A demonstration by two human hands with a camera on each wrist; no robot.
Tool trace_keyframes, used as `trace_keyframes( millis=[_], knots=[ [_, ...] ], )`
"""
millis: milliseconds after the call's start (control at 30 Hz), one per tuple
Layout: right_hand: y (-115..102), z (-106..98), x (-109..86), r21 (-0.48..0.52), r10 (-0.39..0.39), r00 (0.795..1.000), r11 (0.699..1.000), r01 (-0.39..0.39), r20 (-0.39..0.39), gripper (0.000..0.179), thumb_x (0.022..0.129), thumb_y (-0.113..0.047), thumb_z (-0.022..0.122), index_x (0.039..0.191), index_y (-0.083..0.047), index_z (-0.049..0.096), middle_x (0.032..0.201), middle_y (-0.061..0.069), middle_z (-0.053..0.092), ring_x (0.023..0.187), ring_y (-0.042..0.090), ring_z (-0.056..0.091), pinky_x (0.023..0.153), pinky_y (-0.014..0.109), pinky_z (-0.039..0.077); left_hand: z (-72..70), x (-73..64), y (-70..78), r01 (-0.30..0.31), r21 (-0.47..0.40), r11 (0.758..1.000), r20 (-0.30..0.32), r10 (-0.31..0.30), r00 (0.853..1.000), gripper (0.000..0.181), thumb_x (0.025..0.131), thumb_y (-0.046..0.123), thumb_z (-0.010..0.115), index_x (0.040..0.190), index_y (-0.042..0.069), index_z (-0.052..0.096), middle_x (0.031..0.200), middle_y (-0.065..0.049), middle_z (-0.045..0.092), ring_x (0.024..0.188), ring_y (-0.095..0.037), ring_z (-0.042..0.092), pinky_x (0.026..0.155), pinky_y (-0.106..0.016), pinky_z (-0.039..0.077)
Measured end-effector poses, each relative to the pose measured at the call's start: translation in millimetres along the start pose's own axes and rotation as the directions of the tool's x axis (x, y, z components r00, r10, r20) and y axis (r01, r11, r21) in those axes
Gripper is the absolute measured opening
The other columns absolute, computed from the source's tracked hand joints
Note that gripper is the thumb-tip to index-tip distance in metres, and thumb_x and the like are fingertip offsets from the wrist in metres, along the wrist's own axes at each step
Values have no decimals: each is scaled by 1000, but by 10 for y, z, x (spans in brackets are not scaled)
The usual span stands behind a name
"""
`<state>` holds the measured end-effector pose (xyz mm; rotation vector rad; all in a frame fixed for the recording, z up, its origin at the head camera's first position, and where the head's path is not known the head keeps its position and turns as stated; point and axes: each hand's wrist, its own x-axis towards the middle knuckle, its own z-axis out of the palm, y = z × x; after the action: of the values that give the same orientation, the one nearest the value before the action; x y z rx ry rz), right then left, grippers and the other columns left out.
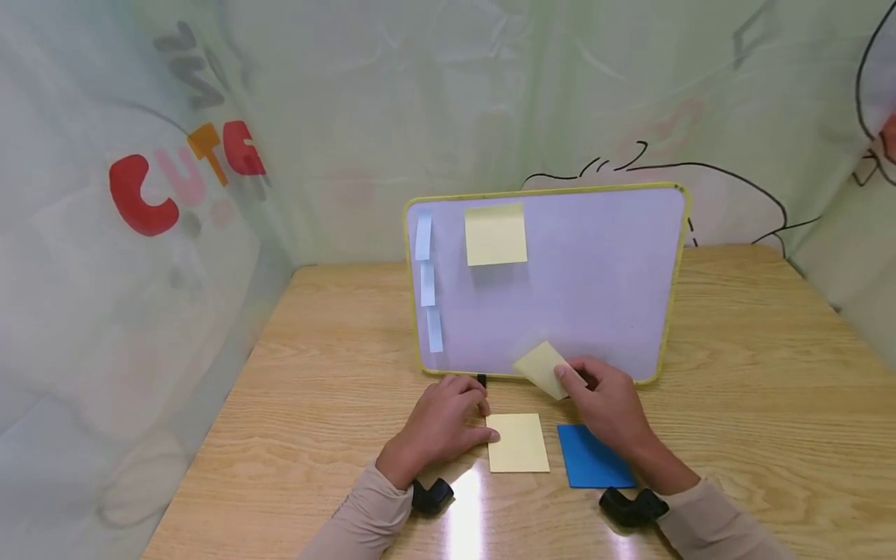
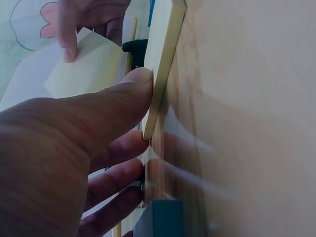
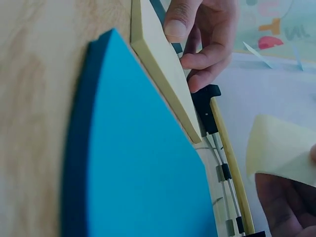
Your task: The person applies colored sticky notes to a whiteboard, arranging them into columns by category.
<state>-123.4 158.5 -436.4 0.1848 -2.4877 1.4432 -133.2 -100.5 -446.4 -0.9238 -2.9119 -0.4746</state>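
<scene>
My right hand point(image 1: 610, 403) pinches a single pale yellow sticky note point(image 1: 542, 367) between thumb and fingers. It holds the note tilted in front of the lower edge of a whiteboard point(image 1: 581, 288). On the table, a pad of yellow sticky notes point(image 1: 519, 447) lies flat, its thickness plain in the left wrist view. With thumb and index finger, my left hand point(image 1: 442, 416) holds this pad at its left edge and upper left corner; the other fingers are bent beyond it. Partly under my right forearm is a thick blue sticky note pad point(image 3: 143, 148).
The whiteboard leans upright with a yellow frame. A yellow sticky note point(image 1: 495, 236) is stuck near its top, and three narrow pale blue notes point(image 1: 428, 284) run down its left side. Behind the wooden table point(image 1: 329, 342) hangs a printed curtain point(image 1: 392, 117).
</scene>
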Motion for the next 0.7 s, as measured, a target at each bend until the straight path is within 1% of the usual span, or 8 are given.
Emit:
trace_keyframes(
  millis=[167,400,567,700],
  knots=[
    [-5,13,-11,46,-4,1000,999,4,1,17,98,-12,66,109,-1,71,101,12,67,64,12,60,56,25,48,2,-1,-6,0,-3,1000,-2,0,1000,26,82,50,79,90,27,69,120,10,62,114,-14,53,92,-35,45],
    [-113,22,14,108,-28,1000,994,28,-1,18,96,-10,68,112,-4,71,98,10,67,63,12,59,52,27,47,14,-6,-16,-6,3,1000,-3,6,1000,28,82,51,78,91,27,69,120,10,61,115,-13,53,92,-35,45],
    [-225,21,71,98,-21,1000,995,22,-11,18,96,-12,68,112,-5,72,97,10,68,64,13,59,52,27,46,16,-9,-20,-4,7,1000,0,4,1000,28,83,52,78,90,27,69,119,11,62,114,-13,54,91,-34,46],
    [-308,30,144,74,-33,999,997,35,-28,17,96,-12,68,111,-5,72,95,10,68,67,13,59,54,27,47,15,-5,-17,-6,0,1000,-11,6,1000,28,83,52,78,91,26,70,119,10,62,114,-13,54,92,-35,45]
  ],
)
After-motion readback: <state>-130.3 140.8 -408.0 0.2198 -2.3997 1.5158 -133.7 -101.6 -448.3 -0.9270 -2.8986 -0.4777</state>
